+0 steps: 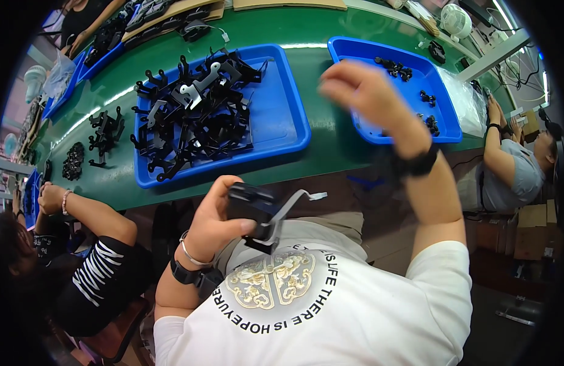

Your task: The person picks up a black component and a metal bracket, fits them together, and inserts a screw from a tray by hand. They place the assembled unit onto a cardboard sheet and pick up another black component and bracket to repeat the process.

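Observation:
My left hand [216, 221] grips a black box-shaped part [253, 207] in front of my shirt, just off the table's near edge. A flat grey ribbon cable [288, 206] with a white plug hangs out from the part to the right. My right hand [370, 94] is raised over the left rim of a blue tray [439, 97] that holds small black pieces [396, 69]. Motion smears its fingers, which point to the left, so whether they hold anything cannot be made out.
A bigger blue tray [282, 131] piled with black brackets [196, 116] stands left of centre on the green table [318, 79]. More brackets [105, 131] and small dark parts [73, 161] lie left of it. Co-workers sit at left [105, 256] and right [517, 165].

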Demonstrator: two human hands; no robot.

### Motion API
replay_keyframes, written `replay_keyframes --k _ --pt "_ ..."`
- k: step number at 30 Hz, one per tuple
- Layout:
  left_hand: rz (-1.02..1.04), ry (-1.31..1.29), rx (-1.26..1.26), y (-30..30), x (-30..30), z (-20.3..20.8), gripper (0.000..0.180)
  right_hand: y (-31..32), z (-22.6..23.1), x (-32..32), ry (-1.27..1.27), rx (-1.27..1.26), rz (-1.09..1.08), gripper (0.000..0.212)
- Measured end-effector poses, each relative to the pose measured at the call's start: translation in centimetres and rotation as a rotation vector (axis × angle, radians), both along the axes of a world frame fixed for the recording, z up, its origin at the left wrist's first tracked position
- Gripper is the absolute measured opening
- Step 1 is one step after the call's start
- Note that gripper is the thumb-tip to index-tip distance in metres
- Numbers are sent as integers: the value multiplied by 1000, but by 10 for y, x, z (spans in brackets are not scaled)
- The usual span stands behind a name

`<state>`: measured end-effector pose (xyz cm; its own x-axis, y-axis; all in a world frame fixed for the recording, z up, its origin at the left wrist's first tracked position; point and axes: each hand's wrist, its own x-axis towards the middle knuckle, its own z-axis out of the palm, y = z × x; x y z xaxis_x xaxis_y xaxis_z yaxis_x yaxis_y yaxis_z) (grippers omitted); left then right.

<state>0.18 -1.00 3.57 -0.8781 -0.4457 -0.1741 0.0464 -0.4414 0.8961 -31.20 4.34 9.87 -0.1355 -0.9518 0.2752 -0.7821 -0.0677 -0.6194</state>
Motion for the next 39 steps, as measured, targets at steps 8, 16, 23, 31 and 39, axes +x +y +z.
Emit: replay_keyframes --k 8,16,23,31,39 --pt "116 178 253 -1 9 -4 65 -28 -50 -123 386 301 -34 18" --pt "98 273 360 -14 26 -14 61 -14 -14 -121 74 326 -36 26" --pt "284 311 401 -7 23 -13 47 48 12 56 -164 -216 282 23" --pt "332 198 384 -3 14 4 36 28 -41 141 -379 -422 345 28" --pt "358 65 287 -1 13 12 41 16 -56 147 -389 -452 325 27"
